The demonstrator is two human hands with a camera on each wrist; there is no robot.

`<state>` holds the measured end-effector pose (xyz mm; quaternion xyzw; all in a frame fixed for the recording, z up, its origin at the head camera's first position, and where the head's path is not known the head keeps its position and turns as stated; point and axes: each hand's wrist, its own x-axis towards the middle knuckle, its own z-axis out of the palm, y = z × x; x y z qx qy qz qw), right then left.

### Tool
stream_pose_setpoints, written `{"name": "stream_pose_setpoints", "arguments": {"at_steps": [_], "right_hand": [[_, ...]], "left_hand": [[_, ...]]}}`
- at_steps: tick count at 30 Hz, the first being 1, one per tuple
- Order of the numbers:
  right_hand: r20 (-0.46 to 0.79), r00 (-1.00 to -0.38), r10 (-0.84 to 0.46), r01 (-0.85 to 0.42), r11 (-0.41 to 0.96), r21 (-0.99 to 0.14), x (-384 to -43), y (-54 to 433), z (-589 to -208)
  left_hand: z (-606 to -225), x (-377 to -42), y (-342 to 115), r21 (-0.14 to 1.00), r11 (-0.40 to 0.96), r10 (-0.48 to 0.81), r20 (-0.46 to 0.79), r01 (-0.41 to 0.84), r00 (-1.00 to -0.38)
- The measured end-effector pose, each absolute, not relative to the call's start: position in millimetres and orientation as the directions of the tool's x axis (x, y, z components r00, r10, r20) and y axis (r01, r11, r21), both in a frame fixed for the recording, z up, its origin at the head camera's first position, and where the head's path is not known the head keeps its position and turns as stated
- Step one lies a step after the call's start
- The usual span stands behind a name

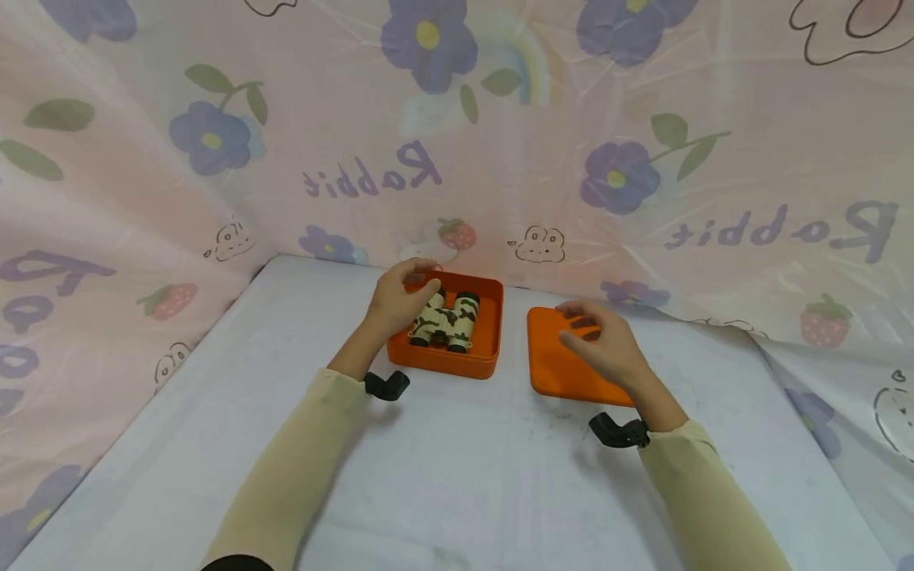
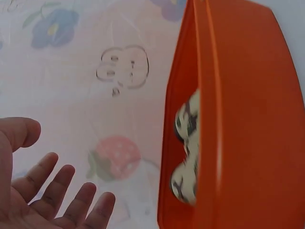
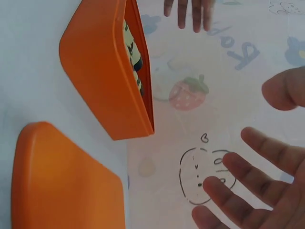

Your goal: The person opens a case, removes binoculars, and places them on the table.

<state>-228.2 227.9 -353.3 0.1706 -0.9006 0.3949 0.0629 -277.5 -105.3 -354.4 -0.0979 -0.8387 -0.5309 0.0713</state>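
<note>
The left hand [image 1: 400, 301] has its fingers loosely spread and holds nothing; the right hand [image 1: 605, 345] also has parted fingers with no hold. Below and just right of the left fingers, the camouflage binoculars [image 1: 446, 319] lie in the open orange box [image 1: 441, 364]. Beneath the right fingers, the orange lid [image 1: 553, 363] lies on the worktop [image 1: 457, 468]. Gripping well would probably mean curling the left fingers around one barrel, clear of the rim, or pinching the lid by its edges.
</note>
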Motion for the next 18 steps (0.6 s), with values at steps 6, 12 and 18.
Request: {"name": "stream_pose_setpoints", "arguments": {"at_steps": [6,12,18], "right_hand": [[0.270,-0.926,-0.264,-0.378,0.626,-0.682,-233.9,217.6,-349.7],[0.280,-0.918,-0.280,-0.396,0.623,-0.675,-239.1,208.5,-348.8],[0.257,-0.920,-0.295,-0.389,0.621,-0.681,-244.0,198.2,-347.2]], "left_hand": [[-367.8,-283.6,-124.3,0.878,0.432,0.026,0.216,0.206,-0.976],[-380.6,-289.2,-140.7,0.890,0.429,0.019,0.160,0.152,-0.987],[-391.5,-295.6,-150.0,0.883,0.465,0.053,0.039,0.059,-0.998]]}}
